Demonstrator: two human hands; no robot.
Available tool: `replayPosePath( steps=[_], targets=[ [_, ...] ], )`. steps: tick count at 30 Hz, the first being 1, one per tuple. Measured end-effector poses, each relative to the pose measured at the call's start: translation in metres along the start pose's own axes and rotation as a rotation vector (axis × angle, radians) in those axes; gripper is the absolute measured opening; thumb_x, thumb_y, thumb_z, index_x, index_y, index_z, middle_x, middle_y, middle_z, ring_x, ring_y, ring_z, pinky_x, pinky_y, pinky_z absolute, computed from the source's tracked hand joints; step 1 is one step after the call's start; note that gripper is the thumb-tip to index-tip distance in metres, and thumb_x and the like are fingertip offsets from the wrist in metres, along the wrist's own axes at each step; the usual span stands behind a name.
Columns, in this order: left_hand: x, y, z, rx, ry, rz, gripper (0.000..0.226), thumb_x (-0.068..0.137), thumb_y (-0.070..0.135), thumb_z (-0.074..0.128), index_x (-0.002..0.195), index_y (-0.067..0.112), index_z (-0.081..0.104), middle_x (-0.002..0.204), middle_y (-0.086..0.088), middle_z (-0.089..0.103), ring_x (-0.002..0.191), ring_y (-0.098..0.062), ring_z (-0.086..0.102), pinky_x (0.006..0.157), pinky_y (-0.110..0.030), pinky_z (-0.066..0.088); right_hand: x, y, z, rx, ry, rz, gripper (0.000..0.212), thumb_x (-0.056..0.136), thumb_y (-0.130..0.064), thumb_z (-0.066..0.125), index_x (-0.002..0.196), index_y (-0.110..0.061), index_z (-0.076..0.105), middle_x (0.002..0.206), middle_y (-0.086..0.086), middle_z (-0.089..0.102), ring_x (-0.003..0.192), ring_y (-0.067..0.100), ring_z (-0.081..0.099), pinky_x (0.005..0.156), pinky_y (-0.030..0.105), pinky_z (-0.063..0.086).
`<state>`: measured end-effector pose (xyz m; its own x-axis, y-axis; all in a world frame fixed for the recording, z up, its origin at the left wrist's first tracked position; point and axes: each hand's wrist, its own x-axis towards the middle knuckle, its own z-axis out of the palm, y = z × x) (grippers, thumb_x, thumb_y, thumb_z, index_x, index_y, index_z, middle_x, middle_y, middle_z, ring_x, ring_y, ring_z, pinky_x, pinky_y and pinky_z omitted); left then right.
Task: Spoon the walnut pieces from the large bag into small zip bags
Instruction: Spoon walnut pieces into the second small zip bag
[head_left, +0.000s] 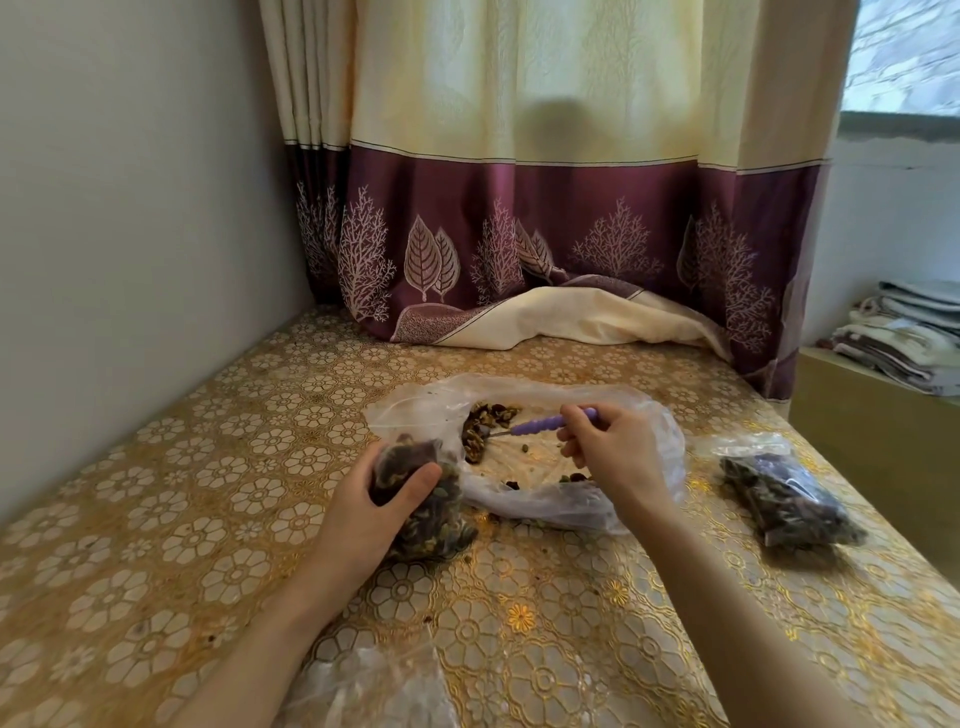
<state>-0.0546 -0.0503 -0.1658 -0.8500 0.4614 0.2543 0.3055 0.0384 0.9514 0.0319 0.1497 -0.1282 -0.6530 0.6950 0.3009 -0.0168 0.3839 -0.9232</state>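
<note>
Nearest the camera, empty clear bags (374, 686) lay on the table (571, 623), probably waiting for filling. Left hand (384, 499), grip curled round a nearly full small zip bag (431, 509), held it upright beside the large bag (519, 441). Right hand (613, 452) pinched a purple spoon (540, 423), gathering the walnut pieces (488, 423) there. Another filled bag (789, 499) lay well right.

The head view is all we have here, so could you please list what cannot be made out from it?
- Spoon bowl: buried among walnut pieces, so its load is unseen.
- Small zip bag mouth: the left hand covers part of it; open or sealed is unclear.
- Plastic at the bottom edge: cut off and blurred.
- Filled bag at right: zip too small to judge.
</note>
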Motion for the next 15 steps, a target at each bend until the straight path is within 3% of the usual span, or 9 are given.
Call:
replayPosePath(
  steps=[5, 7, 11, 15],
  targets=[
    [-0.0005, 0.0009, 0.0008, -0.009, 0.001, 0.012, 0.04, 0.059, 0.057, 0.061, 0.093, 0.036, 0.056, 0.094, 0.014, 0.063, 0.076, 0.018, 0.056, 0.057, -0.001, 0.042, -0.005, 0.0013, 0.0027, 0.24, -0.022, 0.141, 0.052, 0.093, -0.008, 0.054, 0.045, -0.018, 0.068, 0.053, -0.003, 0.067, 0.049, 0.006, 0.06, 0.052, 0.017, 0.053],
    [-0.0006, 0.0003, 0.0004, 0.001, 0.001, 0.016, 0.042, 0.059, 0.058, 0.061, 0.094, 0.035, 0.056, 0.094, 0.013, 0.063, 0.078, 0.015, 0.058, 0.058, -0.002, 0.043, -0.0049, 0.0019, 0.0007, 0.315, -0.038, 0.217, 0.052, 0.095, -0.005, 0.051, 0.046, -0.012, 0.068, 0.052, -0.001, 0.068, 0.046, 0.005, 0.058, 0.052, 0.015, 0.052],
    [-0.0003, -0.0007, 0.0002, 0.004, -0.001, 0.008, 0.045, 0.058, 0.059, 0.06, 0.096, 0.036, 0.056, 0.097, 0.014, 0.063, 0.083, 0.01, 0.058, 0.059, -0.002, 0.044, -0.0004, 0.005, -0.0033, 0.366, 0.021, 0.252, 0.032, 0.095, -0.004, 0.05, 0.066, -0.002, 0.064, 0.053, 0.001, 0.068, 0.047, 0.007, 0.059, 0.053, 0.016, 0.053],
    [-0.0001, -0.0016, 0.0004, 0.003, 0.006, 0.005, 0.05, 0.057, 0.059, 0.06, 0.101, 0.036, 0.056, 0.099, 0.016, 0.062, 0.086, 0.01, 0.056, 0.06, -0.001, 0.043, -0.0022, 0.0038, 0.0014, 0.332, 0.032, 0.155, 0.04, 0.092, -0.007, 0.056, 0.056, -0.013, 0.07, 0.055, -0.002, 0.069, 0.049, 0.007, 0.06, 0.055, 0.017, 0.055]
  ],
)
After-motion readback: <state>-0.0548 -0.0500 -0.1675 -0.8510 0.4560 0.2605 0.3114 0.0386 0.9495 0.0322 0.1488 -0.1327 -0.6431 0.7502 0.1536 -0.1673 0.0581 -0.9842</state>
